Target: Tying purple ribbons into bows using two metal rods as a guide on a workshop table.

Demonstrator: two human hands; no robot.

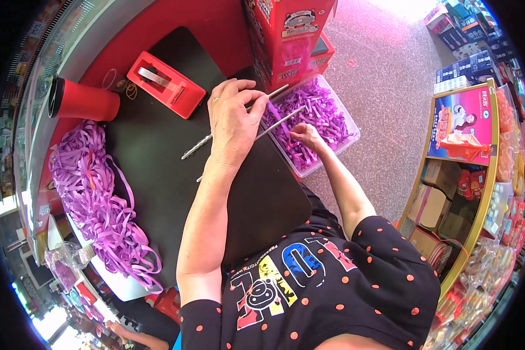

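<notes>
My left hand (233,116) is closed around a thin metal rod (196,147), above the black tabletop (256,204). The rod slants up to the right and sticks out past my fingers. A second metal rod (289,115) lies nearly parallel beneath it, its middle partly hidden by my hand; whether the two are joined I cannot tell. My right hand (307,136) has its fingers pinched together over a clear plastic bin (326,162) of short purple strips (324,108). What it pinches is too small to make out. A narrow purple strip lies near the rods' far ends.
A heap of long purple ribbon (99,204) covers the table's left side. Behind it are a red tumbler (87,99) and a red tape dispenser (166,84). A tall red carton (289,41) stands behind the bin. Shelves (443,192) line the right; another person's arm (137,336) shows lower left.
</notes>
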